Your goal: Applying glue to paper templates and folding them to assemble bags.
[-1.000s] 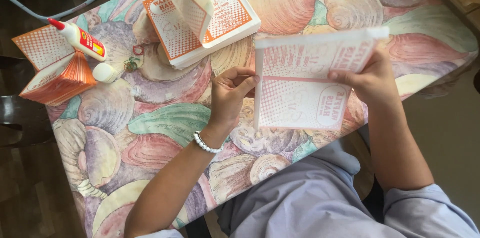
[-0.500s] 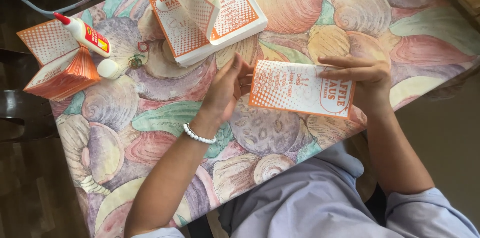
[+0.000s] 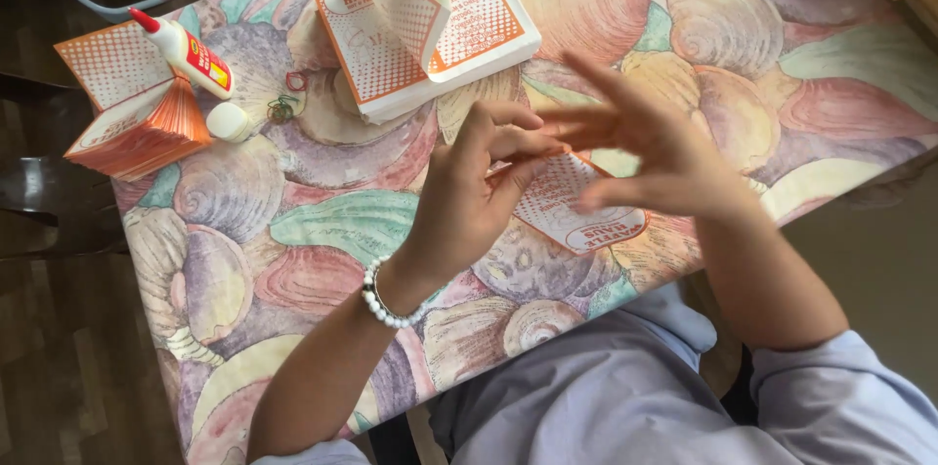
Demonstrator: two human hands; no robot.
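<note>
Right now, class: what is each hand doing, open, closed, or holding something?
Left hand: fingers curled, nothing clearly gripped, above the folded printed paper.
Right hand: open, fingers spread, blurred, holding nothing.

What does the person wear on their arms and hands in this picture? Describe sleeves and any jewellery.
Both arms are bare to above the elbow, ending in pale lilac-blue short sleeves. The left wrist carries a bracelet of small white beads. The left hand and right hand wear no gloves; no rings can be made out.
</note>
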